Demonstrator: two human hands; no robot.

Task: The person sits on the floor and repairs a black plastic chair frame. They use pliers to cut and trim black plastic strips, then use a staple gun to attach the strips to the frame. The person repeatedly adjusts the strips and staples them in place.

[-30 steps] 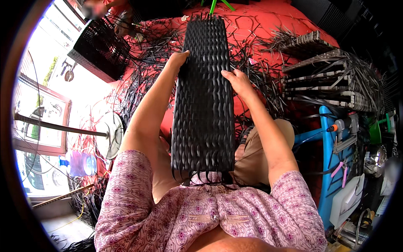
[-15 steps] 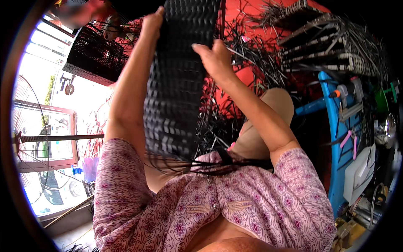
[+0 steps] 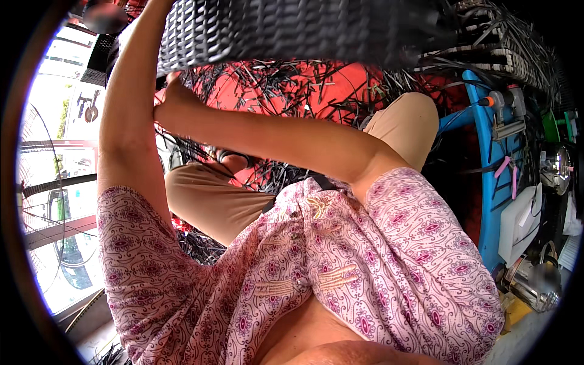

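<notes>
A black woven panel (image 3: 286, 30), made of flat plastic-looking strips, stretches across the top of the view; its right end is blurred by motion. My left forearm (image 3: 131, 91) runs up along the panel's left end, and my left hand lies beyond the upper edge of the picture. Reaching across to the left, my right hand (image 3: 176, 100) is just under the panel's lower left corner. Its thumb points up at the panel's edge. The other fingers are partly hidden near my left forearm, so their grip does not show.
Loose black strips (image 3: 292, 115) litter the red floor covering (image 3: 237, 88) around my folded legs. At right stands a blue plastic chair (image 3: 486, 182) with a tool (image 3: 508, 103) hanging on it. A woven grey frame (image 3: 486, 61) is at upper right. Another person (image 3: 104, 18) is at upper left.
The woven panel has swung from upright before me to lying crosswise at the top. My right hand has moved left and slightly down; my left hand has gone out of view.
</notes>
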